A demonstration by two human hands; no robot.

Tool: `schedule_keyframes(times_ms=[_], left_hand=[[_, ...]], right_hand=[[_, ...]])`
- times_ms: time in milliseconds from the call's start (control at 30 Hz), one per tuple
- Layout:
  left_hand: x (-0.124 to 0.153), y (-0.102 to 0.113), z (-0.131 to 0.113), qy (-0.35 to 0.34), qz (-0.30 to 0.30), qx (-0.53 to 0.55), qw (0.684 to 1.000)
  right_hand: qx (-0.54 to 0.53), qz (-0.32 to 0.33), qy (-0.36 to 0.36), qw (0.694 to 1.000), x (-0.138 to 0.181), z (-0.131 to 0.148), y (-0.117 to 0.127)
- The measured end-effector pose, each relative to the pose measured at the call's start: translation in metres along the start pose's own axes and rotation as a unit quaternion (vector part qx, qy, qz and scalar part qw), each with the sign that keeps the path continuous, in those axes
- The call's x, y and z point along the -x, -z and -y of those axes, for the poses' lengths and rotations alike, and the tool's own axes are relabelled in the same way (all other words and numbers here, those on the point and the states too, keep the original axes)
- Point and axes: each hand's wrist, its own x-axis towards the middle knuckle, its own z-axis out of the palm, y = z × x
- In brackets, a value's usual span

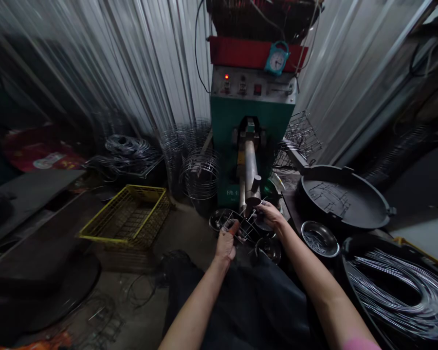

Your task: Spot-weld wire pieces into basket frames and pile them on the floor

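My left hand (pixel 226 244), with an orange cover on one finger, is closed on the near left side of a small wire rack (pixel 246 226). The rack is held under the electrode tip of a green spot welder (pixel 224 187), whose metal arm (pixel 250 163) points toward me. My right hand (pixel 269 214) is pinched at the far right of the rack, beside the arm's end. A thin wire shows by its fingertips; whether they grip that wire or the rack is too small to tell. Metal bowls (pixel 217 221) sit partly hidden below the rack.
On the left stands a yellow-rimmed wire basket (pixel 122 240), with wire coils (pixel 127 146) behind it. To the right are a large black pan (pixel 350 204) holding wire pieces, a steel bowl (pixel 323 252) of small parts, and a tub of bent wires (pixel 397 291). A blue clock (pixel 277 58) hangs on the welder.
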Motion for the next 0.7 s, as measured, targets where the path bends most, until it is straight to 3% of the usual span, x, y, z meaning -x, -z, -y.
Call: schedule_keyframes(times_ms=[700], left_hand=[[-0.010,-0.007,-0.005,0.005,-0.023,0.037,0.999]], right_hand=[[0.020,-0.003,0.002,1.000,-0.016,0.001,0.001]])
